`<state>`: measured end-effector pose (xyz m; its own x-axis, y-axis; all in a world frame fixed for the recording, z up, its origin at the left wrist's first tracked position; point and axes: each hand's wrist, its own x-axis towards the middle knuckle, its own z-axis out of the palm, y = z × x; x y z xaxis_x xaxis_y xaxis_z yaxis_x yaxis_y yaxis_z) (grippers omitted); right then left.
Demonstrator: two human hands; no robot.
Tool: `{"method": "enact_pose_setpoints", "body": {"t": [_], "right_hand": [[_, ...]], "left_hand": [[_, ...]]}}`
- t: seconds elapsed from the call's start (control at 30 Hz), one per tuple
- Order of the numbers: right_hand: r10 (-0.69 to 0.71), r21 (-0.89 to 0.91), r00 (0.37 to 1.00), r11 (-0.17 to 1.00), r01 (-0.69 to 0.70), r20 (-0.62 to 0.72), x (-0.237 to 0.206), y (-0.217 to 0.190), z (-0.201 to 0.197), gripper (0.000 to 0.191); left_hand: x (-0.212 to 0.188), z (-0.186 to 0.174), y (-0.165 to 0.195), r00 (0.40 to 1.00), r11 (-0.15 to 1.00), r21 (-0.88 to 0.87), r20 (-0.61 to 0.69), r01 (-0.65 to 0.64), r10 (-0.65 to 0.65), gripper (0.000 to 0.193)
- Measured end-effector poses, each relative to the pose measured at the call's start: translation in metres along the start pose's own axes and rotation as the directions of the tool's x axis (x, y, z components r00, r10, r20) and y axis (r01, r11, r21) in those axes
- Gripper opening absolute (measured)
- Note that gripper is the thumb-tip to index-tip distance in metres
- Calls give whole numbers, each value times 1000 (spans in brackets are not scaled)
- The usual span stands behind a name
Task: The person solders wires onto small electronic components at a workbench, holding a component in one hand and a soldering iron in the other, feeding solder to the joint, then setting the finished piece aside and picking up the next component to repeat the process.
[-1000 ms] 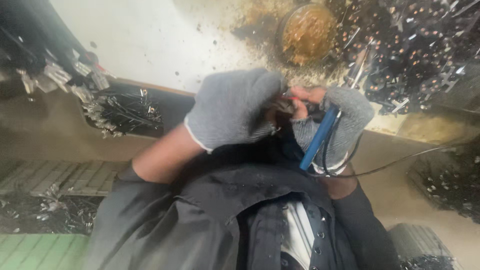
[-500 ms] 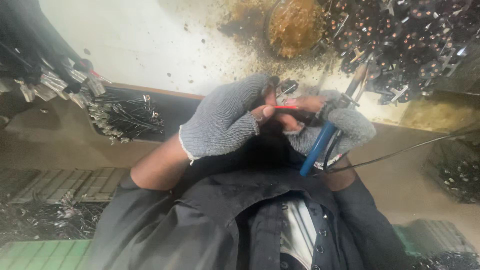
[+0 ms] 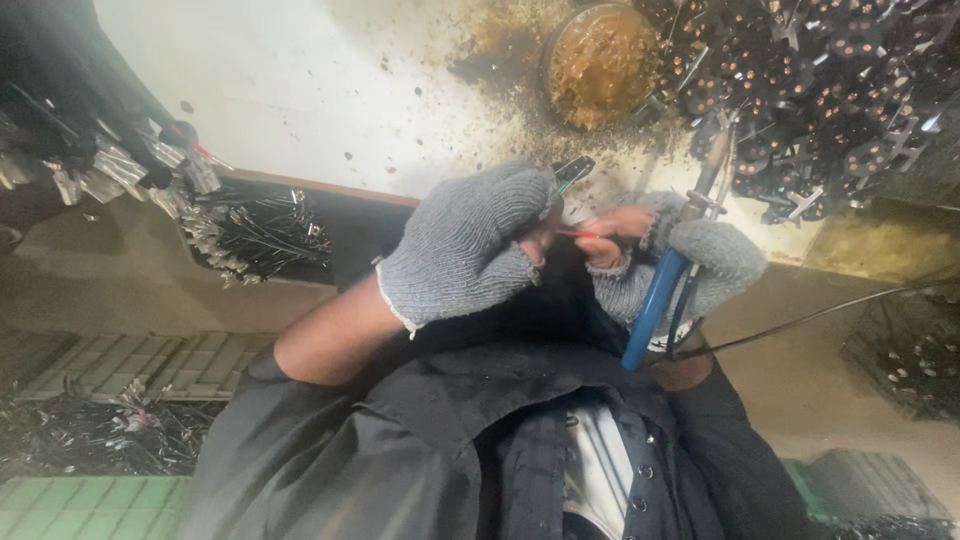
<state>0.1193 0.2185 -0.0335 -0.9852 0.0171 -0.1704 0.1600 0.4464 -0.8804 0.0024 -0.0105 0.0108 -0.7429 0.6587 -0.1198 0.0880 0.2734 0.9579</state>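
Two hands in grey knitted fingerless gloves meet close to the chest, above the open collar of a dark jacket. On the left, the left hand [image 3: 470,245] is turned with its back to the camera, the wrist bent and the bare forearm running down toward the sleeve; its fingers are curled inward and pinch a thin red wire [image 3: 577,234] at the fingertips. A small dark part [image 3: 572,170] with a green fleck juts above its knuckles, though how it is held cannot be told. On the right, the right hand [image 3: 680,262] is clenched around a blue-handled soldering iron [image 3: 655,305], which stands nearly upright, handle down and metal shaft up past the fingers. Its bare fingertips touch the other end of the red wire, so the wire lies between the two hands, just beside the iron. A black cord [image 3: 800,320] leaves the handle's lower end and trails off to the right.

Beyond the hands lies the white worktop [image 3: 300,90], speckled with dark flecks and stained brown near a round tin [image 3: 600,55] filled with a brown crusted mass. To the tin's right sits a heap of small dark components [image 3: 830,90] with metal legs. At the left edge lie bundles of black wires with metal ends [image 3: 240,230].
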Motion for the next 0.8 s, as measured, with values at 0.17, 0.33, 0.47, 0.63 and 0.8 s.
{"method": "enact_pose_setpoints", "body": {"t": [0.17, 0.33, 0.47, 0.63, 0.8], "right_hand": [[80, -9, 996, 997, -80, 25, 11, -33, -9, 18], [73, 45, 997, 996, -73, 1, 27, -64, -11, 20], [-2, -36, 1000, 999, 2, 10, 31, -63, -11, 14], [-36, 63, 992, 998, 28, 123, 31, -46, -16, 10], [-19, -26, 982, 999, 24, 187, 42, -53, -23, 7]], "left_hand": [[-3, 4, 3, 988, 992, 62, -93, -114, 120, 12], [-12, 10, -6, 931, 883, 408, -169, -233, 323, 14], [-11, 2, -13, 879, 767, 545, -109, -338, 465, 12], [17, -18, -10, 889, 854, 518, -369, -46, 271, 17], [46, -36, -21, 888, 969, 227, -421, -94, 184, 10]]}}
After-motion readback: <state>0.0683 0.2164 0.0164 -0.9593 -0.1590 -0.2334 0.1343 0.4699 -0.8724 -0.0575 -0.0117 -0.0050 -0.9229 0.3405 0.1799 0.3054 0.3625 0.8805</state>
